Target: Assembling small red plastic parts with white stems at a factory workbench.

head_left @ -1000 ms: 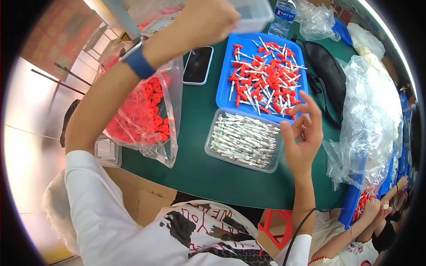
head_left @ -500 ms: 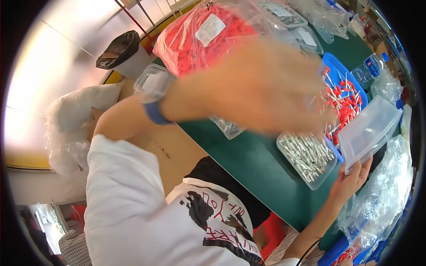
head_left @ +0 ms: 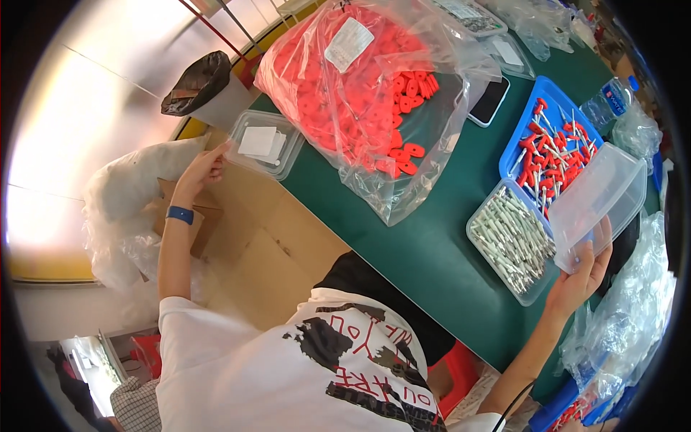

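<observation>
Swung off the white rods [head_left: 507,241], my left hand [head_left: 202,173] is now at the clear box [head_left: 291,149], ten o'clock; can't tell if it pinches. My right hand [head_left: 580,277] pinches the tilted tub [head_left: 599,189], three o'clock, by one end, probably for steadiness.

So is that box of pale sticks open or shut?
Open: no lid shows across the clear box, and the pale sticks lie exposed inside. The right hand holds another clear container beside it.
</observation>
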Tool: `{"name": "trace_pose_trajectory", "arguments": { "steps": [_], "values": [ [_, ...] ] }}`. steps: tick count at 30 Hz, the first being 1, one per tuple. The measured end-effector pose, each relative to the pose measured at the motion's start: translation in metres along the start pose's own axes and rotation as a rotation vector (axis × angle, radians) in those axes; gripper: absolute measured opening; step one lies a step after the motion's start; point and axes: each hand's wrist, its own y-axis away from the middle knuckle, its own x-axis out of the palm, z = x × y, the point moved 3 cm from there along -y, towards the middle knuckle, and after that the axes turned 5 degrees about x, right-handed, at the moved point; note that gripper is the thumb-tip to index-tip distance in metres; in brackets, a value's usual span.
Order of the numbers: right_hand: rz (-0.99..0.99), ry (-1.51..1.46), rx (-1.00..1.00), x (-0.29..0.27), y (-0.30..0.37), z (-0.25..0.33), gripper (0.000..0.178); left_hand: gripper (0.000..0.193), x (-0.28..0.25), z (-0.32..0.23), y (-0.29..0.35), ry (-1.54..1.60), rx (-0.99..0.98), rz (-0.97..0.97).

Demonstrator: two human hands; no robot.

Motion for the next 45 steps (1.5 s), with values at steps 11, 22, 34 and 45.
{"name": "trace_pose_trajectory", "arguments": {
  "steps": [11,22,34,45],
  "values": [
    [-0.018,0.138,-0.096,-0.001,0.0,0.003,0.041,0.013,-0.084,-0.08,0.009,0.272,0.407,-0.043],
    [-0.011,-0.049,0.013,-0.003,0.001,0.001,0.038,0.033,0.091,-0.344,0.036,0.329,0.878,0.02],
    [-0.028,-0.105,0.036,-0.004,0.002,0.01,0.043,0.045,0.421,-0.512,-0.062,-0.318,1.081,0.211],
    [-0.027,-0.095,0.038,-0.004,-0.002,0.01,0.044,0.037,0.441,-0.492,-0.072,-1.068,1.656,-0.399]
  ]
}}
